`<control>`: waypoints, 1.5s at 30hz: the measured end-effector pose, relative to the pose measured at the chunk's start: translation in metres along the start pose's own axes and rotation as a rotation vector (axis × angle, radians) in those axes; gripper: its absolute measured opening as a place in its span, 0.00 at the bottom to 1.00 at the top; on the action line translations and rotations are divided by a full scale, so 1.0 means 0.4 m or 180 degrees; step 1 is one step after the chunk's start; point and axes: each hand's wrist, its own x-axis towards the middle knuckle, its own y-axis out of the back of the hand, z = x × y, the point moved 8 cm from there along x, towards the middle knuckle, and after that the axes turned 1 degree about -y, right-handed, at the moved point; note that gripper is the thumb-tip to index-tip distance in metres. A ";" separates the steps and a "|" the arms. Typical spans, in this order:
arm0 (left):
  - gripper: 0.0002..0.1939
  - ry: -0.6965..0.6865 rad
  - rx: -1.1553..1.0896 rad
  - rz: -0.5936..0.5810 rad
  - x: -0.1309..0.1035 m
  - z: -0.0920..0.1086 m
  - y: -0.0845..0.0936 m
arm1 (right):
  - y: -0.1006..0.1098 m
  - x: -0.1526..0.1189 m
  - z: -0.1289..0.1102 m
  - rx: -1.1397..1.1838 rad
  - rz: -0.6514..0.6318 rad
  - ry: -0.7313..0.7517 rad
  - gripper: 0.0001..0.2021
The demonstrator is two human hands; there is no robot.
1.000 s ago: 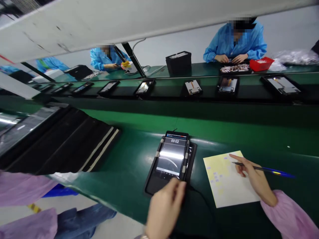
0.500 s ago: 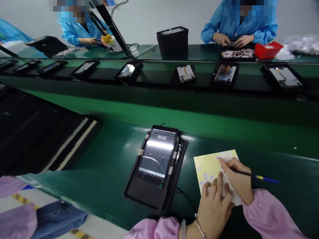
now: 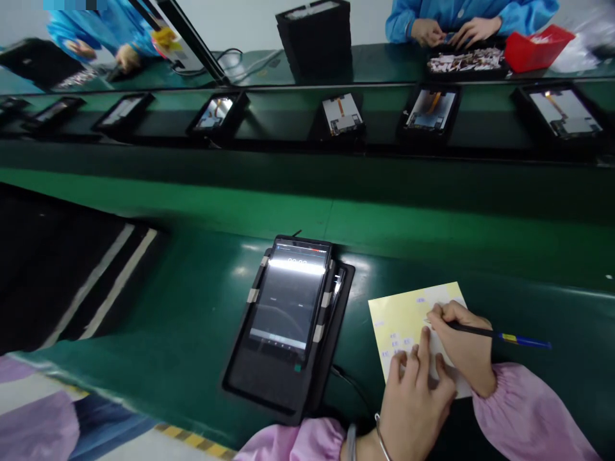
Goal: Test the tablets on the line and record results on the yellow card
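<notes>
Near the front edge of the glossy green worktop (image 3: 192, 307), towards its right end: yellow sheet (image 3: 408, 314), flat, thin, matte, sticker-dotted. Open green surface beyond it and off to the right. Just left, well clear of the sheet, a glassy tablet (image 3: 288, 298) in a black tray (image 3: 269, 390). Left hand (image 3: 416, 400) flat, fingers spread, pressing the sheet's near edge. Right hand (image 3: 464, 349) closed around a slim pen (image 3: 500, 334), tip seemingly on the sheet.

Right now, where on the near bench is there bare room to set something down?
Bare green bench lies left of the tablet, and more behind the sheet. It is crowded at the sheet, where left hand and right hand with pen meet.
</notes>
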 end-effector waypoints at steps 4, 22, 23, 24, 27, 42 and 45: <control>0.15 0.0021 -0.0008 0.0046 0.000 0.000 0.002 | 0.001 -0.002 0.007 -0.0076 -0.0042 -0.0104 0.23; 0.15 0.0032 -0.0042 0.0032 0.002 -0.003 0.002 | 0.004 0.000 -0.008 -0.0008 -0.0088 -0.0046 0.20; 0.15 0.0041 -0.0053 0.0033 0.002 -0.004 0.002 | 0.009 0.000 -0.008 -0.0044 -0.0027 -0.0062 0.20; 0.15 0.0044 -0.0062 0.0041 0.002 -0.004 0.002 | 0.014 0.001 -0.008 -0.0092 0.0053 -0.0080 0.21; 0.14 0.0036 -0.0075 0.0054 0.004 -0.006 0.006 | 0.023 0.002 -0.008 -0.0185 0.0168 -0.0100 0.21; 0.17 -0.0042 -0.0007 0.0021 0.011 -0.010 0.013 | 0.011 0.001 -0.011 -0.0028 0.0001 0.0036 0.21; 0.17 -0.0044 -0.0030 0.0010 0.013 -0.011 0.016 | 0.010 0.002 -0.015 -0.0024 -0.0030 0.0070 0.21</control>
